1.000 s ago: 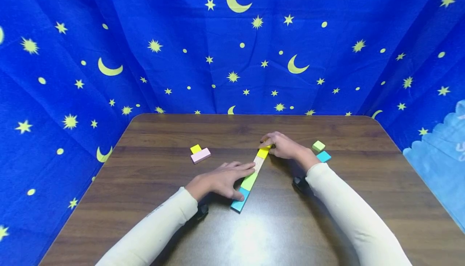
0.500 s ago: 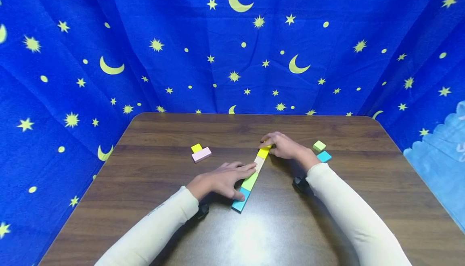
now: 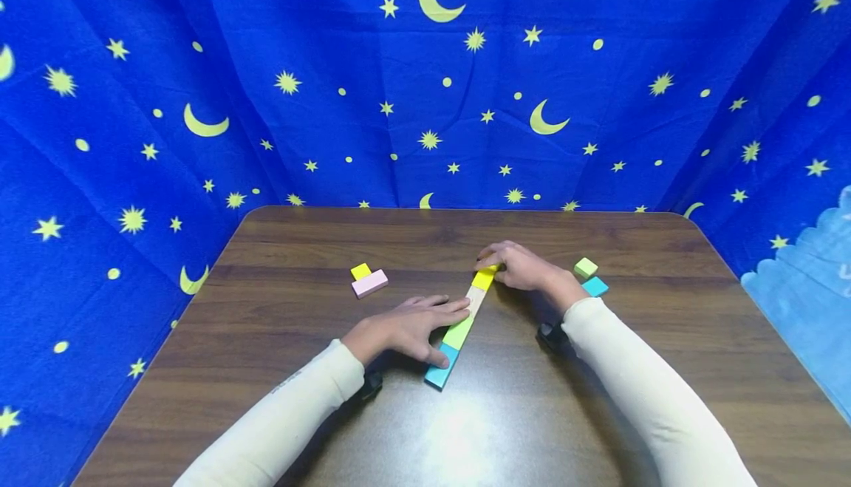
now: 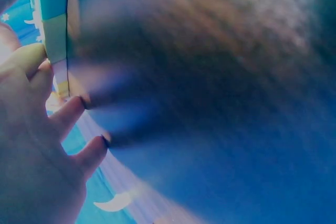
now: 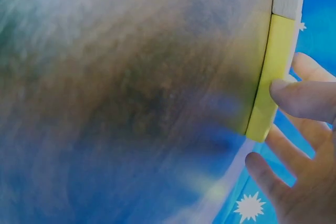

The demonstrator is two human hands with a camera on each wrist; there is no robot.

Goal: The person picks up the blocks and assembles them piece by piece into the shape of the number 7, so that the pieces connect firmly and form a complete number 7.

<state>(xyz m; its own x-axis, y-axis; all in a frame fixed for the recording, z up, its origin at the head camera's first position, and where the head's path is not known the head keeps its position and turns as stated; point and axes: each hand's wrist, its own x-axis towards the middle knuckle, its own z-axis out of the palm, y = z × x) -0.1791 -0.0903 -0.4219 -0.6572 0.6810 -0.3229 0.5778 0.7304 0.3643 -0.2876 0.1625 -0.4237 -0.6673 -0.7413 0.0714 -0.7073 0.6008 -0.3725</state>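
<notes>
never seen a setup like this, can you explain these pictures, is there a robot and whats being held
No robot: a person works with a bare left hand and right hand. The wide picture comes from the head, looking forward and down; the two close, partly blurred ones come from the left and right wrists. On the brown table, four blocks lie end to end: a blue block, a green block, a pale block and a yellow block. The left hand lies across them, thumb on the blue block; the right hand pinches the yellow block at the far end. Off to the left are a loose yellow block and a pink block; to the right, a loose green block and a loose blue block.
</notes>
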